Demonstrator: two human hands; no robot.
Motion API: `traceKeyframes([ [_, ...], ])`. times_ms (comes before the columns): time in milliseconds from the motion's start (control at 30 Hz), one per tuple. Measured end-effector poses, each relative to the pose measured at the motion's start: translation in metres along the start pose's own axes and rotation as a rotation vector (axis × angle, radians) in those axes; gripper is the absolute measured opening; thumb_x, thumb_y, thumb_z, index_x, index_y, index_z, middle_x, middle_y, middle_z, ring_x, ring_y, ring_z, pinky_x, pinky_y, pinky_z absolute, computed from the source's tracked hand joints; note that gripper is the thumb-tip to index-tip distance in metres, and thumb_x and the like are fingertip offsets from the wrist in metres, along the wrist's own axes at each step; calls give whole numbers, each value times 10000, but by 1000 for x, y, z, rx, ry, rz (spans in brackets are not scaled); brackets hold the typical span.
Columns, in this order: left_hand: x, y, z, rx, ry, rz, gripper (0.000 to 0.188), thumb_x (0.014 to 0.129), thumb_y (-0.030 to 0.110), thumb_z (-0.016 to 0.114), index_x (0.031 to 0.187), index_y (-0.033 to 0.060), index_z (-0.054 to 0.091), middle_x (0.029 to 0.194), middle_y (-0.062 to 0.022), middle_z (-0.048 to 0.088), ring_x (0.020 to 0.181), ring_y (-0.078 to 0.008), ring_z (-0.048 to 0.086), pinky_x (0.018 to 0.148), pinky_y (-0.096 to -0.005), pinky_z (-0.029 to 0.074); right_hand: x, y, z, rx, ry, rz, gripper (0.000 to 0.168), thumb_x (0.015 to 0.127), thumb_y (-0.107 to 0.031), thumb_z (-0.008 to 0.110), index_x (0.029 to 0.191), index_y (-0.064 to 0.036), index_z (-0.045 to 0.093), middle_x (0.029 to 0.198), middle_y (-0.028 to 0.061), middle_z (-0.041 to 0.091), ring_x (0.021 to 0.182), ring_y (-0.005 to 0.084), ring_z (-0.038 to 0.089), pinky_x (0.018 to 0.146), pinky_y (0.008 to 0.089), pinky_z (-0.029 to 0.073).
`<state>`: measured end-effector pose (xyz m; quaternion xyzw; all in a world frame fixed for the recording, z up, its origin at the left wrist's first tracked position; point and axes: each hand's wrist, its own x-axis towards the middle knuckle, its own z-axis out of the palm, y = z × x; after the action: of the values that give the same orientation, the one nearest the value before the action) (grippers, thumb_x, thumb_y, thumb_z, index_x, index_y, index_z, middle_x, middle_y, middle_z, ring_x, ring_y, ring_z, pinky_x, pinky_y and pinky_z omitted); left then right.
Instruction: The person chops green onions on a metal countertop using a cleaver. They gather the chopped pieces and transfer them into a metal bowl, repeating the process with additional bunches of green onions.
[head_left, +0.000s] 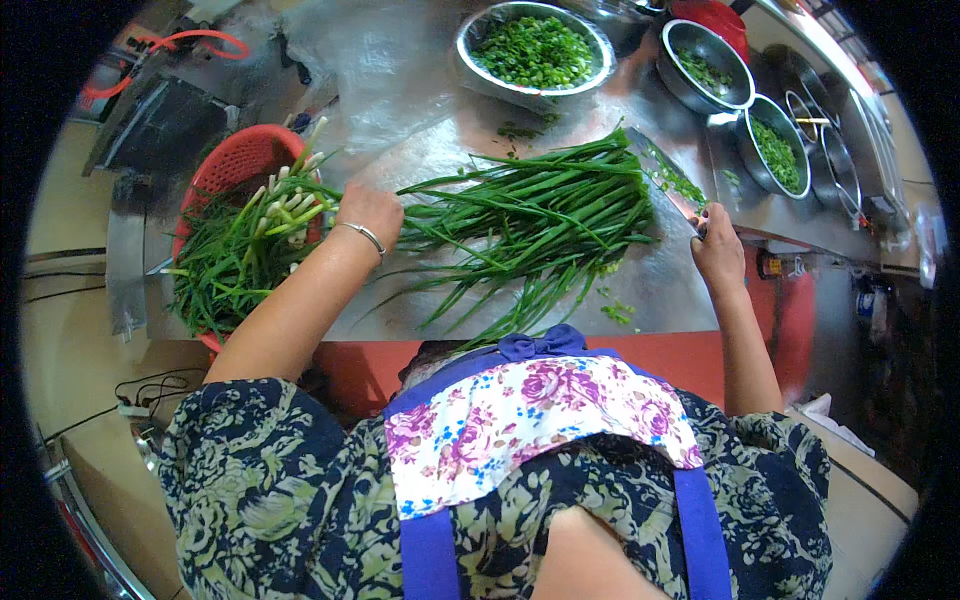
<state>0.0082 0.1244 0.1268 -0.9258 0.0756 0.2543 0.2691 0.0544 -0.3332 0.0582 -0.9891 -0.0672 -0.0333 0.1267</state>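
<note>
A large bunch of green onions (540, 210) lies across the metal worktop, its cut ends facing right. My left hand (373, 216), with a bracelet at the wrist, is closed at the thin leaf tips on the bunch's left side; some tips seem to be in its fingers. In my right hand (715, 232) is the handle of a cleaver (664, 176), its wide blade lying beside the cut ends with chopped bits on it. Left of my left hand, a red plastic basket (247, 154) holds more green onions (289, 202) with white root ends.
A metal bowl of chopped green onion (534, 52) stands at the back. Two smaller metal bowls (705, 67) (776, 146) with chopped greens stand at the right, near other metal pans (836, 169). Chopped scraps (619, 311) lie near the front edge.
</note>
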Motion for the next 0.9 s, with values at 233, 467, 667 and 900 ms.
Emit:
traceKeyframes([
  [233,8,22,-7,48,-125,97,236,833,195,519,1000,109,662,994,-100,669,955,-247,628,774,-382,439,-1,21,-16,186,62,60,309,734,-33,574,1009,-82,442,910,166,572,824,374,591,732,447,471],
  [467,42,29,1,-403,94,77,811,658,562,696,1217,11,494,1307,-204,477,1175,-364,483,1021,-480,313,-20,-21,-32,616,-142,116,229,792,-24,555,1010,-40,487,843,177,602,792,276,618,713,355,474],
  [667,102,38,39,-738,71,34,892,645,631,677,1255,16,463,1293,-202,486,1193,-371,460,983,-457,373,-46,-108,-5,852,-368,-2,136,871,-86,528,989,-49,473,658,25,497,542,99,460,474,283,383],
  [900,64,73,25,-733,-35,72,819,641,686,612,1093,4,623,1175,-210,553,1142,-350,493,960,-439,394,-58,-150,29,755,-420,-160,159,886,-107,501,971,-22,397,767,253,549,753,459,542,650,471,425],
])
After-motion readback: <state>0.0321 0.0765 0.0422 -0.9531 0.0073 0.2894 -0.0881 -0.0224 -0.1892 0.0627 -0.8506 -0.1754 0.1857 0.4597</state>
